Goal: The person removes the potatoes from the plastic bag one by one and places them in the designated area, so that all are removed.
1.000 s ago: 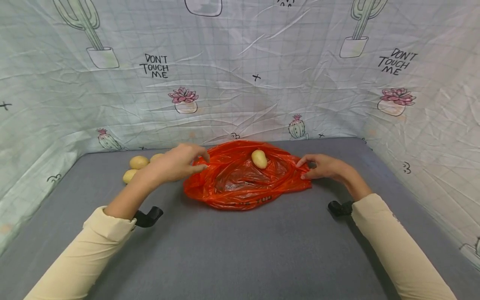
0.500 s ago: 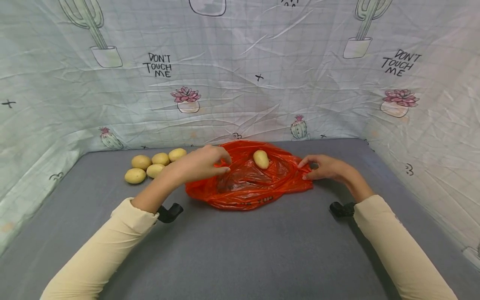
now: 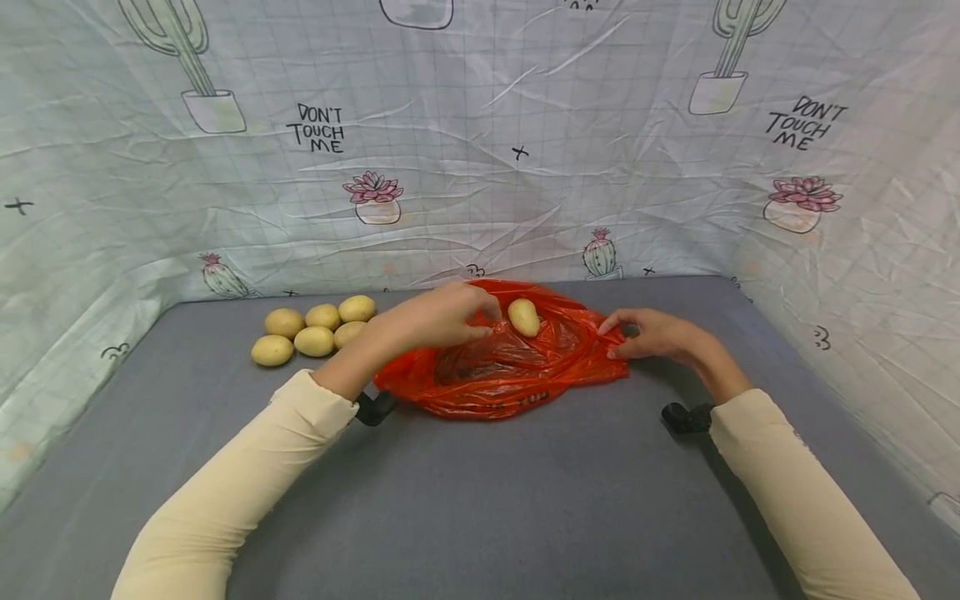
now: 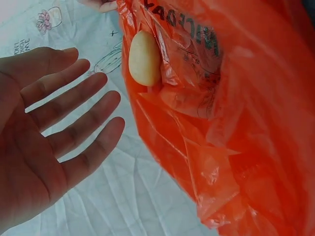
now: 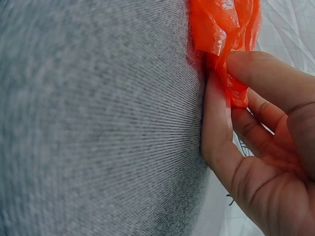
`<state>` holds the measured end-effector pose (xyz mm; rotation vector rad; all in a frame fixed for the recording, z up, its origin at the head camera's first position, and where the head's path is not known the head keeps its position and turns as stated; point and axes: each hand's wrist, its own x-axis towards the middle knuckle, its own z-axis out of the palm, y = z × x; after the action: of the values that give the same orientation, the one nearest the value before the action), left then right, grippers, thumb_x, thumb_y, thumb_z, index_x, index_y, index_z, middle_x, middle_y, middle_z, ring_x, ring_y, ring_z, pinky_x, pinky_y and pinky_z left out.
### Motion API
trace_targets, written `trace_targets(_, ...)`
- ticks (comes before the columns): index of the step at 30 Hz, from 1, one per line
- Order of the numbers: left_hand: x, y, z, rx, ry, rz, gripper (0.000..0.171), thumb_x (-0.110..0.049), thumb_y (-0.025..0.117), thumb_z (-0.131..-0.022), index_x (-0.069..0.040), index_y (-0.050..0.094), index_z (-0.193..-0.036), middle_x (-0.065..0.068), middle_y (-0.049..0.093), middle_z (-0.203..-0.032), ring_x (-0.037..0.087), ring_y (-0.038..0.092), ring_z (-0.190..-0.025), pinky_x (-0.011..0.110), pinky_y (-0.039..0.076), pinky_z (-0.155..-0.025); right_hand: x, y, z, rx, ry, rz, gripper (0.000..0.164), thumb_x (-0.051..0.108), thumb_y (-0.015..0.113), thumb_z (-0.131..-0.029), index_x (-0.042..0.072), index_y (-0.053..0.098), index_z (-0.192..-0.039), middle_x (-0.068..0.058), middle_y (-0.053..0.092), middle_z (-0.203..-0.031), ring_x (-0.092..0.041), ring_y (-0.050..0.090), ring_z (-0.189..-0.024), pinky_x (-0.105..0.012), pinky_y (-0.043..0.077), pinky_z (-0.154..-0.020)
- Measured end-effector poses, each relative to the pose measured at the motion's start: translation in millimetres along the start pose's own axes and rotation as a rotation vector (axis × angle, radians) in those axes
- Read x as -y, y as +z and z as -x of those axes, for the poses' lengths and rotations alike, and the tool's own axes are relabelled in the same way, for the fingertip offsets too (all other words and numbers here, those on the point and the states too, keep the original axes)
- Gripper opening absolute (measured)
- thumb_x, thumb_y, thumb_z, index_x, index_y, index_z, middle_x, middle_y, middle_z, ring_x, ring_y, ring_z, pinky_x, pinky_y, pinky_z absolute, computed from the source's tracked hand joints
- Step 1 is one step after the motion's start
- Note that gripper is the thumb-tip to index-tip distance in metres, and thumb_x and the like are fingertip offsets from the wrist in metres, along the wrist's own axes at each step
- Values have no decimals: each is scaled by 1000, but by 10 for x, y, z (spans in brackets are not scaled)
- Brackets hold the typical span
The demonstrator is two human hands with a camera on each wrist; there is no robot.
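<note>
A red plastic bag point(image 3: 495, 400) lies spread on the grey table with its mouth open upward. One yellow potato point(image 3: 523, 318) rests on the bag's inner side toward the back. My left hand point(image 3: 446, 317) hovers over the bag's left part, just left of that potato. In the left wrist view its fingers point(image 4: 83, 115) are extended and apart, holding nothing, with the potato point(image 4: 144, 59) beyond the fingertips. My right hand point(image 3: 648, 333) pinches the bag's right edge between thumb and fingers. The right wrist view shows the gathered red plastic point(image 5: 224, 29) in that pinch.
Several potatoes point(image 3: 314, 341) lie grouped on the table left of the bag, partly behind the left forearm. A patterned cloth point(image 3: 480, 167) hangs along the back and sides of the grey table point(image 3: 525, 500).
My left hand has moved right across the bag toward the potato in it, uncovering more of the potatoes at the left. The right hand keeps its pinch on the bag's edge.
</note>
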<state>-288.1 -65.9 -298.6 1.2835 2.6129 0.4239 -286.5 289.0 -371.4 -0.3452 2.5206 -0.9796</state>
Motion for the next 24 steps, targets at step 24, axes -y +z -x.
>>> trace_targets(24, 423, 124, -773, 136, 259, -8, 28, -12, 65, -99, -7, 66, -126, 5, 64, -125, 23, 58, -113, 37, 46, -101, 3, 2, 6, 2, -7, -6, 40, 16, 73, -94, 3, 59, -128, -22, 46, -141, -35, 38, -122, -47, 37, -98)
